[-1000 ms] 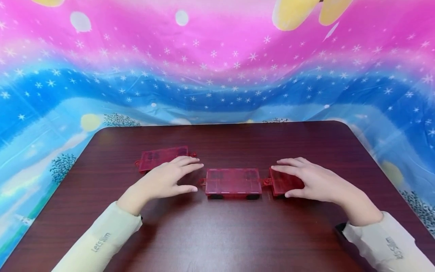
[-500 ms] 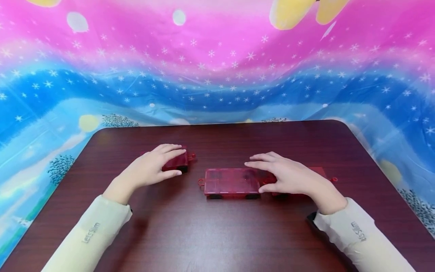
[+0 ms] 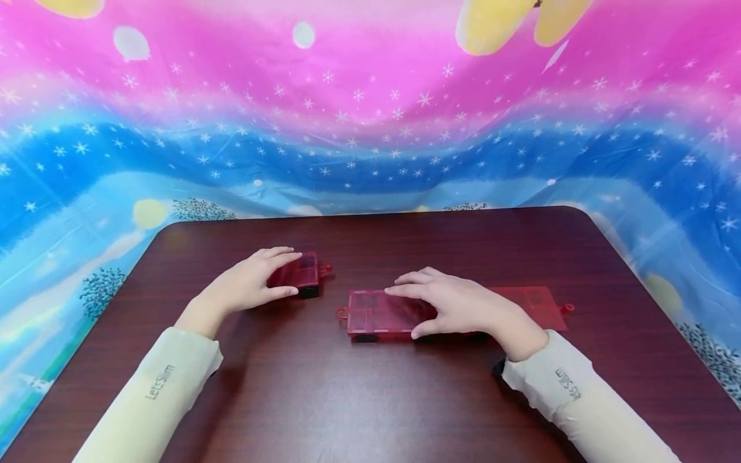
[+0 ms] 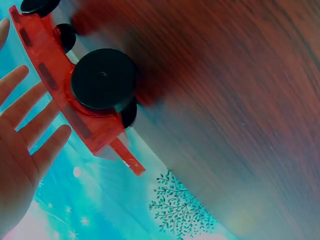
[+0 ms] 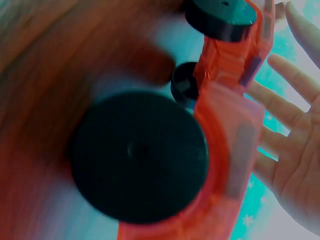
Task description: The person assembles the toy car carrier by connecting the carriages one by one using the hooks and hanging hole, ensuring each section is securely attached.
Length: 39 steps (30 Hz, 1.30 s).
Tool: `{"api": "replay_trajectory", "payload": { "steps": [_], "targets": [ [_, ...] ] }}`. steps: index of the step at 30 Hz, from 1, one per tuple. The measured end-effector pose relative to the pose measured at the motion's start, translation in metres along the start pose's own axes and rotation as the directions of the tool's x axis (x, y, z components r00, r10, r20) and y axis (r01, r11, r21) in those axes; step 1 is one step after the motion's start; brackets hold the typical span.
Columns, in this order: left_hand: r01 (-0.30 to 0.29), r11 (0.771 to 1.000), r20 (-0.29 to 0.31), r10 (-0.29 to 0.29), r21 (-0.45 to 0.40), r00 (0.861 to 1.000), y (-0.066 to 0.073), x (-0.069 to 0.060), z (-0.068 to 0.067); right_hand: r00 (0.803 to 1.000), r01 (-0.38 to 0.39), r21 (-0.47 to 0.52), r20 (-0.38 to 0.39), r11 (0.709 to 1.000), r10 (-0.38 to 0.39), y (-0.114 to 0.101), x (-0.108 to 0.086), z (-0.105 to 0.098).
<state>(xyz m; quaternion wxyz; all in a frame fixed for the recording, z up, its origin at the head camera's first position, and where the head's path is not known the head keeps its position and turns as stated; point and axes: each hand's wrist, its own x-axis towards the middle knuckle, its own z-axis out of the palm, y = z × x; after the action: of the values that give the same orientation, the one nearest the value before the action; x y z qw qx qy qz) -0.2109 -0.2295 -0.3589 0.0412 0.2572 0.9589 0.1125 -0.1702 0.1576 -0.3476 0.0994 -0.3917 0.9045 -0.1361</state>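
Note:
Three see-through red toy car bases with black wheels are on the table. The separate left car [image 3: 305, 269] is partly covered by my left hand [image 3: 246, 281], whose fingers extend over its top. In the left wrist view those fingers are spread along the top of the red chassis [image 4: 60, 82]; contact is hard to tell. My right hand [image 3: 457, 303] hovers over the middle car [image 3: 365, 312], fingers stretched and thumb apart. Behind its wrist the right car [image 3: 532, 302] shows. A large black wheel [image 5: 140, 155] fills the right wrist view, beside the spread fingers.
The dark wooden table [image 3: 347, 399] has rounded far corners. A pink and blue snowflake cloth [image 3: 370, 128] hangs behind it. A red ring coupling [image 3: 341, 313] juts from the middle car toward the left car's hook [image 3: 327, 267].
My left hand has moved left and back, from beside the left car to over it. My right hand has slid left from the right car to the middle car. The cars look unmoved.

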Motion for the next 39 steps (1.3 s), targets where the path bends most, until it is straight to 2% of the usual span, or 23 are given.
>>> {"api": "replay_trajectory", "payload": {
  "steps": [4, 17, 29, 39],
  "targets": [
    [0.000, 1.000, 0.006, 0.000, 0.000, 1.000, -0.0026, 0.0010, 0.0013, 1.000, 0.000, 0.012, 0.024, 1.000, -0.001, -0.0030, 0.0040, 0.0037],
    [0.024, 1.000, 0.033, -0.025, 0.008, 0.999, -0.0053, 0.0039, 0.0019, 0.999, 0.007, 0.059, 0.033, 0.998, -0.009, -0.0086, 0.0084, 0.0053],
    [0.028, 1.000, 0.040, -0.028, 0.013, 0.999, -0.0076, 0.0066, 0.0052, 0.998, -0.004, 0.057, 0.060, 0.998, 0.001, -0.0064, 0.0099, 0.0109],
    [0.017, 1.000, 0.052, -0.017, 0.000, 0.998, -0.0062, 0.0089, 0.0017, 0.997, -0.026, 0.052, 0.069, 0.998, 0.023, -0.0078, 0.0103, 0.0093]
  ]
}}
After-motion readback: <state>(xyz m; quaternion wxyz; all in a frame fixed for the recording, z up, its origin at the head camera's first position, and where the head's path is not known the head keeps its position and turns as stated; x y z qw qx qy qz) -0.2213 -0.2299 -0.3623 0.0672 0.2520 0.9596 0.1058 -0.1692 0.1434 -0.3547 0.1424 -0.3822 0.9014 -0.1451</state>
